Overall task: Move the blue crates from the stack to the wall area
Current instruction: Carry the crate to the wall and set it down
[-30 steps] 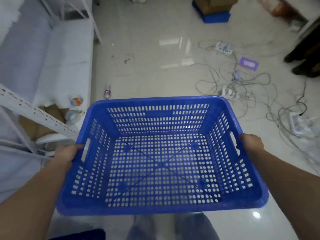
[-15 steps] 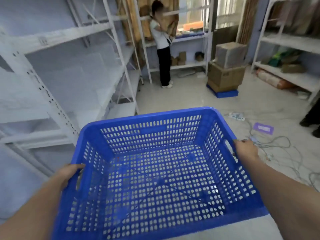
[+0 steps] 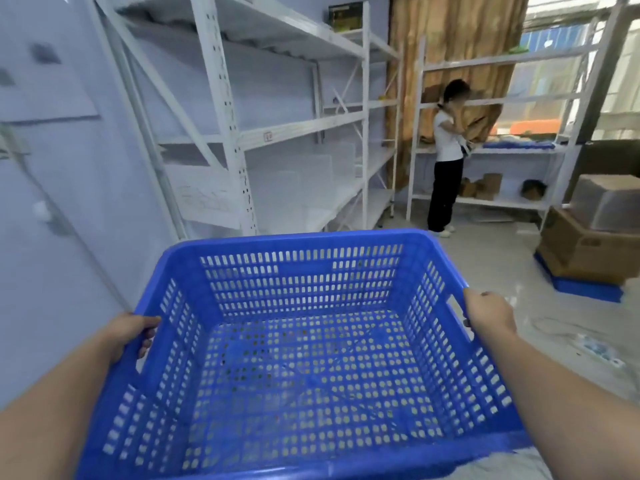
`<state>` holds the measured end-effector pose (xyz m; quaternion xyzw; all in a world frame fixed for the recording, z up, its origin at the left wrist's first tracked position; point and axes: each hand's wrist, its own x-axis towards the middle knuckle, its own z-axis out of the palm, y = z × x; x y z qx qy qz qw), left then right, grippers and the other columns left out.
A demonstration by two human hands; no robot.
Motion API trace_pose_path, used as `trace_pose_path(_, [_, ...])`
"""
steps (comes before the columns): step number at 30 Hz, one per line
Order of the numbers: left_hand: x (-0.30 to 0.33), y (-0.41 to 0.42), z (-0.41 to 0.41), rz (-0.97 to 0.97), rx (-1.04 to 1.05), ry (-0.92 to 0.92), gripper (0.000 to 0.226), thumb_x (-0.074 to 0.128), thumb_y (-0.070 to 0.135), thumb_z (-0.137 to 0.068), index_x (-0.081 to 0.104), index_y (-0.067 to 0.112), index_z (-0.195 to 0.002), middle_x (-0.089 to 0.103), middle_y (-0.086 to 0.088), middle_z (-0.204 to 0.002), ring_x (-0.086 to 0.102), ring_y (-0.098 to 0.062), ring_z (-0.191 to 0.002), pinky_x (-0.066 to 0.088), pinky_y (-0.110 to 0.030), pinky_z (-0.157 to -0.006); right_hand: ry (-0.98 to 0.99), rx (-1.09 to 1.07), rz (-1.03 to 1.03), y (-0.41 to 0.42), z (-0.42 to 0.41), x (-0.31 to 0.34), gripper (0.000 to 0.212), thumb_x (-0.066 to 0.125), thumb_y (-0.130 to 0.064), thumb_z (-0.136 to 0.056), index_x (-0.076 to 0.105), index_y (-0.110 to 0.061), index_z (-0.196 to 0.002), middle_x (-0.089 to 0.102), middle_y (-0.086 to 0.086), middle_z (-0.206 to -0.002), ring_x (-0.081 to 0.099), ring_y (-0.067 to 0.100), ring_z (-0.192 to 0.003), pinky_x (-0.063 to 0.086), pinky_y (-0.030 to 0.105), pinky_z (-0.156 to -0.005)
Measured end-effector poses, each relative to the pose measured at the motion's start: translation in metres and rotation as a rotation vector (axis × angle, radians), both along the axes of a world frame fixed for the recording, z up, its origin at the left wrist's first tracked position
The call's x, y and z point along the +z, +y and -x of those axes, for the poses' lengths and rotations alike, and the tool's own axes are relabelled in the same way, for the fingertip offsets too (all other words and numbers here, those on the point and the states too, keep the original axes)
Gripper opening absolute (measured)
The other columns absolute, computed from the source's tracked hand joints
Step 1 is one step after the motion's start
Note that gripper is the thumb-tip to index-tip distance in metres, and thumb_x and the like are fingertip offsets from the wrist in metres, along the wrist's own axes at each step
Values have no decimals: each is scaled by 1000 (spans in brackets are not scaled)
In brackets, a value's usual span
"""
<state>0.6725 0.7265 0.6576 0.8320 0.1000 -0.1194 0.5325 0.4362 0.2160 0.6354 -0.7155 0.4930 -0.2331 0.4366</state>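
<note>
Empty crate (image 3: pixel 298 358) carried in front of me above the floor, my left hand (image 3: pixel 130 336) fingers curled through its left handle, my right hand (image 3: pixel 488 311) clamped on its right rim, shelves (image 3: pixel 242 133) ahead

A storeroom: white metal shelving racks (image 3: pixel 239 133) and stacked cardboard boxes (image 3: pixel 588 244).

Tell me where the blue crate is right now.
The blue crate fills the lower centre of the head view, held between the left hand and right hand.
</note>
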Motion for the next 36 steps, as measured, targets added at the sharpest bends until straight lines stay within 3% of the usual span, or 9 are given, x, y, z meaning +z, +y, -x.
trace_pose_path(5, [11, 87, 42, -56, 100, -24, 34, 52, 7, -95, 42, 4, -63, 37, -7, -46, 33, -17, -33, 33, -18, -34, 8, 124, -6, 64, -26, 16, 34, 42, -35, -77, 60, -7, -72, 69, 16, -64, 68, 34, -68, 57, 41, -74])
trace_pose_path(9, [12, 173, 70, -69, 184, -22, 28, 53, 8, -95, 44, 2, -69, 39, -8, -53, 33, -20, -44, 34, -22, -36, 77, 248, -10, 130, -52, 21, 42, 39, -34, -79, 66, -2, -76, 69, 15, -61, 68, 32, -68, 48, 33, -66])
trace_pose_path(13, [6, 263, 103, -76, 286, -18, 23, 53, 8, -95, 46, 1, -74, 39, -9, -56, 33, -21, -47, 35, -23, -37, 80, 332, 12, 212, -79, 21, 43, 42, -36, -82, 66, -2, -70, 70, 19, -68, 67, 34, -71, 49, 34, -67])
trace_pose_path(18, [-2, 376, 153, -84, 439, -3, 29, 52, 7, -95, 42, 4, -68, 37, -9, -56, 31, -19, -47, 33, -22, -37, 81, 493, 67, 322, -121, 6, 53, 38, -42, -77, 67, 2, -86, 70, 23, -80, 66, 39, -79, 53, 37, -74])
trace_pose_path(21, [-11, 439, 182, -90, 524, 10, 30, 52, 6, -95, 41, 4, -67, 37, -8, -53, 30, -19, -46, 32, -22, -36, 71, 573, 27, 382, -143, -16, 58, 40, -47, -69, 66, 0, -89, 70, 23, -88, 69, 39, -78, 57, 47, -78])
trace_pose_path(24, [-23, 493, 218, -100, 615, 47, 31, 52, 6, -95, 43, 5, -65, 37, -8, -52, 29, -21, -45, 31, -25, -40, 79, 662, 58, 447, -139, -17, 56, 39, -45, -75, 66, 2, -89, 69, 26, -91, 66, 40, -84, 53, 40, -78])
trace_pose_path(26, [-33, 521, 244, -93, 680, 73, 31, 51, 5, -94, 43, 6, -65, 37, -7, -52, 29, -21, -45, 29, -25, -42, 92, 727, 83, 484, -140, -17, 50, 42, -37, -84, 65, 7, -85, 66, 30, -89, 62, 41, -85, 47, 38, -75])
trace_pose_path(30, [-55, 557, 292, -69, 829, 109, 30, 51, 3, -93, 43, 4, -64, 37, -7, -51, 29, -20, -43, 28, -24, -40, 98, 840, 90, 543, -153, -23, 50, 42, -41, -82, 65, 3, -79, 66, 21, -70, 62, 36, -74, 49, 40, -73])
trace_pose_path(36, [-72, 570, 336, -37, 1008, 121, 33, 49, 1, -92, 41, 6, -60, 35, -6, -45, 28, -14, -23, 28, -15, -31, 123, 988, 89, 599, -182, -31, 46, 39, -35, -88, 62, 4, -84, 67, 19, -65, 64, 36, -72, 51, 39, -73])
